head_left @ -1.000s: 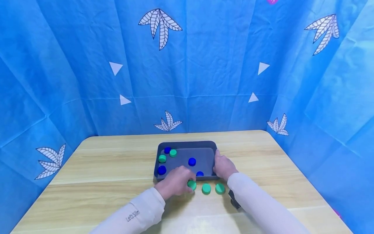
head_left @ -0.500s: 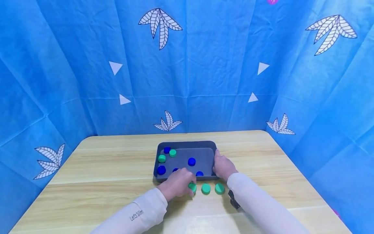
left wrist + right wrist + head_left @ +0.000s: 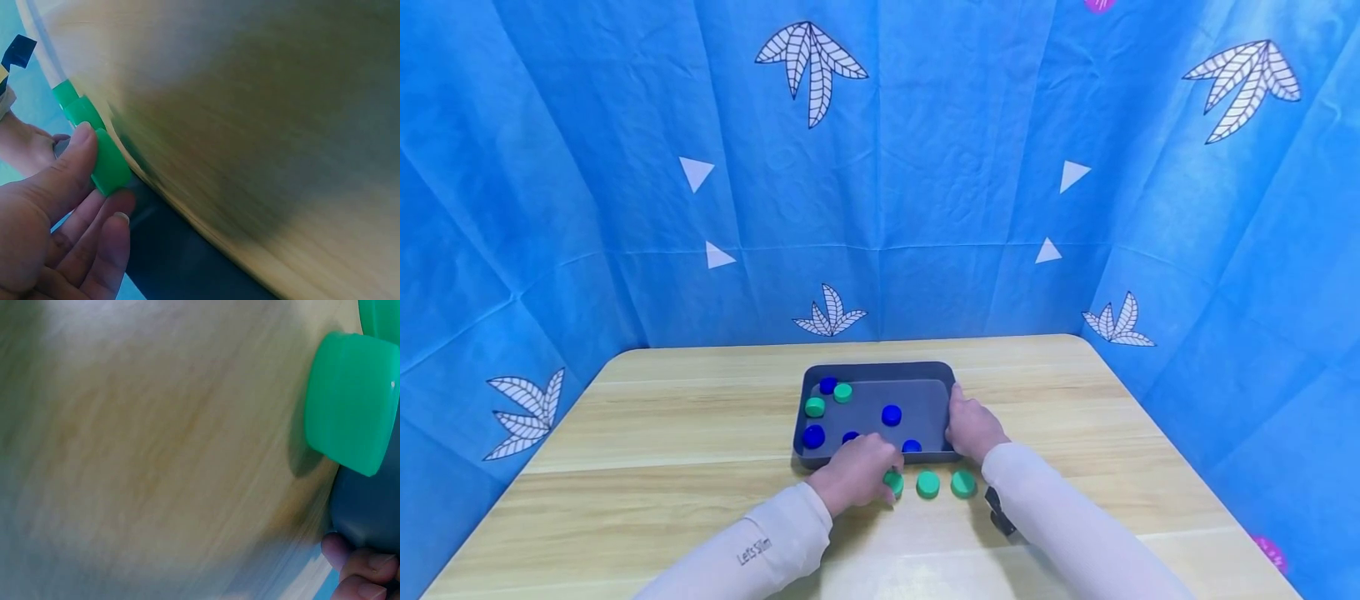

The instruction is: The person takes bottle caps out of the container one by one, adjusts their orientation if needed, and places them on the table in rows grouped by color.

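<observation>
My left hand point(image 3: 859, 471) pinches a round green cap point(image 3: 111, 164) between thumb and fingers, right at the front of the dark grey tray point(image 3: 917, 392). To its right, two more green caps, a middle one point(image 3: 927, 484) and an outer one point(image 3: 962, 483), form a row with it on the table. My right hand point(image 3: 973, 427) grips the tray's right wall, the thumb lying along the rim. Inside the tray are several blue caps, including one point(image 3: 891, 415) near the middle, and two green caps point(image 3: 815, 407) at the left. Part of another blue cap point(image 3: 850, 437) shows behind my left hand.
The tray stands on a pale wooden table point(image 3: 700, 433), toward the middle. A blue patterned curtain point(image 3: 880, 167) hangs behind the table and along both sides. A black band point(image 3: 998, 512) is on the right wrist.
My left hand has shifted slightly right and toward me along with the green cap, uncovering part of a blue cap in the tray. The right hand keeps its place on the tray.
</observation>
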Action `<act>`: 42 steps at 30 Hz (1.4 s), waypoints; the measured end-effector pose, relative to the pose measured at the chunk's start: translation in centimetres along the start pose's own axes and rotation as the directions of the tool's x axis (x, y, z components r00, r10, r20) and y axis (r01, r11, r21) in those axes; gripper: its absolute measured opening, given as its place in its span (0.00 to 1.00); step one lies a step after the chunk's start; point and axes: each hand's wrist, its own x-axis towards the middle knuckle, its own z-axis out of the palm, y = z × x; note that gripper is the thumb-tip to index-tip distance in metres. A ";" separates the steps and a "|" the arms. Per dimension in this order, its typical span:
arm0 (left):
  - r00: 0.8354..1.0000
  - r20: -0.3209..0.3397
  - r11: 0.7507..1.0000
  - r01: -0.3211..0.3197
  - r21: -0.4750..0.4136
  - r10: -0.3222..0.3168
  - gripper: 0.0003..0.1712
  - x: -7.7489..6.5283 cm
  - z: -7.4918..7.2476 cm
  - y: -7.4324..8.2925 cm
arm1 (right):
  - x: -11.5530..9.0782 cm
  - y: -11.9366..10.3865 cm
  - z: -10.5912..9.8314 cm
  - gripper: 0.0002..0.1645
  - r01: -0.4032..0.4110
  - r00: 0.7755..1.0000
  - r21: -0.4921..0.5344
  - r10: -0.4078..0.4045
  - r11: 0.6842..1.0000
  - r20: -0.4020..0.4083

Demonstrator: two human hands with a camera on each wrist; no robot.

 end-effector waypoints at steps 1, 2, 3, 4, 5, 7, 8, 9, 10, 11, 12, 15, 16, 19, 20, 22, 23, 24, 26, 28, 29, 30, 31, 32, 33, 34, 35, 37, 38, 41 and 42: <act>1.000 0.002 1.000 0.001 0.001 -0.001 0.13 0.0 0.0 0.0 | 0.0 0.0 0.0 0.47 0.000 1.000 0.003 0.000 1.000 0.001; 1.000 0.004 1.000 0.003 0.002 -0.003 0.13 0.1 0.1 0.0 | 0.0 0.0 0.0 0.47 -0.001 1.000 0.003 0.001 1.000 0.001; 1.000 0.007 1.000 0.005 0.004 -0.005 0.13 0.1 0.1 0.0 | 0.0 0.0 -0.1 0.47 -0.003 1.000 0.005 0.003 1.000 0.001; 1.000 0.010 1.000 0.006 0.006 -0.006 0.13 0.1 0.1 0.0 | 0.0 0.0 -0.1 0.47 -0.004 1.000 0.007 0.004 1.000 0.003; 1.000 0.013 1.000 0.007 0.006 -0.007 0.13 0.2 0.1 0.0 | 0.0 0.0 -0.1 0.47 -0.005 1.000 0.009 0.005 1.000 0.005; 1.000 0.019 1.000 0.010 0.008 -0.010 0.14 0.2 0.2 0.0 | 0.0 0.0 -0.1 0.47 -0.007 1.000 0.012 0.007 1.000 0.008; 1.000 0.022 1.000 0.011 0.008 -0.011 0.14 0.3 0.2 0.1 | 0.0 0.0 -0.1 0.47 -0.008 1.000 0.012 0.008 1.000 0.010; 1.000 0.025 1.000 0.012 0.008 -0.012 0.14 0.3 0.2 0.1 | 0.0 0.0 -0.1 0.47 -0.007 1.000 0.011 0.007 1.000 0.010; 1.000 0.028 1.000 0.013 0.006 -0.013 0.14 0.3 0.2 0.1 | 0.0 0.0 -0.1 0.47 -0.005 1.000 0.011 0.005 1.000 0.009; 0.999 0.030 1.000 0.013 0.005 -0.013 0.14 0.3 0.2 0.1 | 0.0 0.0 -0.1 0.47 -0.004 1.000 0.011 0.004 1.000 0.007; 0.999 0.031 1.000 0.013 0.007 -0.013 0.14 0.3 0.3 0.1 | 0.0 0.0 -0.2 0.47 -0.003 1.000 0.010 0.003 1.000 0.007; 1.000 0.030 1.000 0.008 0.010 -0.008 0.13 0.3 0.2 0.1 | 0.0 0.0 -0.1 0.47 -0.003 1.000 0.007 0.003 1.000 0.002; 1.000 0.029 1.000 0.005 0.013 -0.005 0.13 0.3 0.3 0.1 | 0.0 0.0 -0.1 0.47 -0.004 1.000 0.009 0.004 1.000 0.001; 0.999 0.034 1.000 0.004 0.011 -0.005 0.13 0.4 0.3 0.1 | 0.0 0.0 -0.1 0.46 -0.006 1.000 0.014 0.006 1.000 0.002; 0.999 0.037 1.000 0.006 0.011 -0.006 0.13 0.4 0.3 0.1 | 0.0 0.0 -0.1 0.46 -0.006 1.000 0.016 0.006 1.000 0.003; 0.999 0.041 1.000 0.008 0.008 -0.009 0.13 0.4 0.3 0.2 | -0.1 -0.1 -0.1 0.46 -0.003 1.000 0.018 0.003 1.000 0.002; 0.999 0.044 1.000 0.010 0.006 -0.010 0.12 0.4 0.3 0.2 | -0.1 -0.1 -0.1 0.46 -0.002 1.000 0.018 0.002 1.000 0.001; 0.999 0.044 1.000 0.010 0.005 -0.010 0.12 0.4 0.3 0.2 | -0.1 -0.1 -0.1 0.46 -0.001 1.000 0.018 0.001 1.000 0.001; 0.999 0.044 1.000 0.008 0.001 -0.009 0.12 0.4 0.3 0.2 | -0.1 0.0 -0.1 0.46 0.003 1.000 0.017 -0.003 1.000 -0.003; 0.999 0.043 1.000 0.007 -0.004 -0.007 0.12 0.3 0.3 0.2 | -0.1 0.0 0.0 0.46 0.007 1.000 0.017 -0.007 1.000 -0.009; 0.999 0.041 1.000 0.007 -0.004 -0.007 0.12 0.3 0.3 0.2 | -0.1 0.1 0.0 0.46 0.009 1.000 0.017 -0.009 1.000 -0.011; 0.999 0.041 1.000 0.006 -0.005 -0.006 0.12 0.3 0.3 0.2 | -0.1 0.1 0.0 0.46 0.012 1.000 0.015 -0.012 1.000 -0.015; 0.999 0.041 1.000 0.007 -0.005 -0.007 0.12 0.3 0.3 0.2 | -0.1 0.1 0.1 0.46 0.014 1.000 0.014 -0.014 1.000 -0.018; 0.999 0.040 1.000 0.006 -0.004 -0.006 0.12 0.3 0.3 0.2 | -0.1 0.2 0.1 0.46 0.017 1.000 0.012 -0.016 1.000 -0.020; 0.999 0.040 1.000 0.006 -0.002 -0.006 0.12 0.3 0.3 0.2 | -0.1 0.2 0.1 0.46 0.018 1.000 0.011 -0.017 1.000 -0.022; 0.999 0.040 1.000 0.006 0.000 -0.006 0.12 0.3 0.3 0.2 | -0.1 0.2 0.1 0.46 0.018 1.000 0.011 -0.018 1.000 -0.023; 0.999 0.040 1.000 0.006 0.002 -0.006 0.12 0.4 0.4 0.1 | -0.1 0.2 0.1 0.46 0.018 1.000 0.010 -0.018 1.000 -0.024; 0.999 0.041 1.000 0.007 0.002 -0.007 0.12 0.4 0.4 0.1 | 0.0 0.2 0.2 0.46 0.016 1.000 0.012 -0.015 1.000 -0.023; 0.999 0.041 1.000 0.007 0.001 -0.007 0.12 0.4 0.4 0.1 | 0.0 0.2 0.2 0.46 0.013 1.000 0.014 -0.013 1.000 -0.020; 0.999 0.046 1.000 0.017 0.000 -0.017 0.12 0.4 0.4 0.1 | 0.0 0.1 0.1 0.47 0.006 1.000 0.018 -0.006 1.000 -0.012; 0.999 0.046 1.000 0.019 0.000 -0.019 0.12 0.4 0.4 0.1 | 0.0 0.1 0.1 0.47 0.004 1.000 0.018 -0.004 1.000 -0.010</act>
